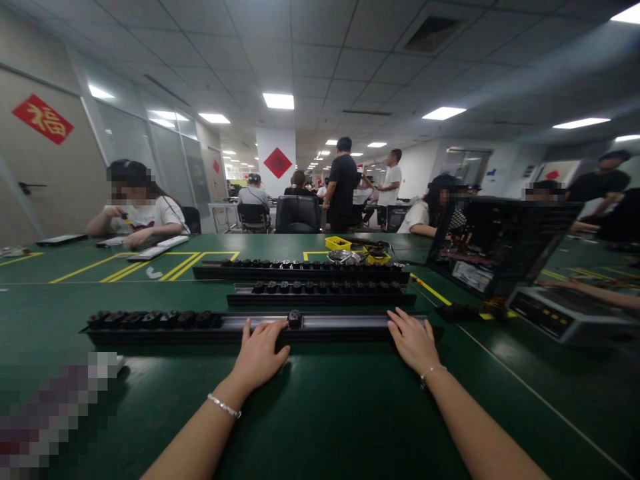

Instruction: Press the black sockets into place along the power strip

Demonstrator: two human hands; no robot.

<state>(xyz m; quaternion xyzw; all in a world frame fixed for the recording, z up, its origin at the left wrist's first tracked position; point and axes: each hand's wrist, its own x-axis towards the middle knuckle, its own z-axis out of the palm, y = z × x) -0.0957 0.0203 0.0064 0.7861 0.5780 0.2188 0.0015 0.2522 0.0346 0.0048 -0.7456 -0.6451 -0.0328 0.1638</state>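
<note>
A long black rail (345, 323) with a shiny metal channel lies crosswise in front of me. Several black blocks (150, 320) stand in a row on its left part, and one single black block (295, 319) sits near its middle. My left hand (261, 352) rests on the rail just left of that single block, fingers outstretched, the fingertips touching or very close to it. Toward the rail's right end lies my right hand (414, 340), its fingers extended and apart over the edge, with nothing visible in it.
Behind are two more rails, a shorter one (320, 299) and a longer one (300, 273), both carrying black blocks. Yellow bins (338, 243) and a metal dish (343, 257) stand farther back. An open computer case (505, 247) and a grey box (560, 313) are on the right. Co-workers sit across the table.
</note>
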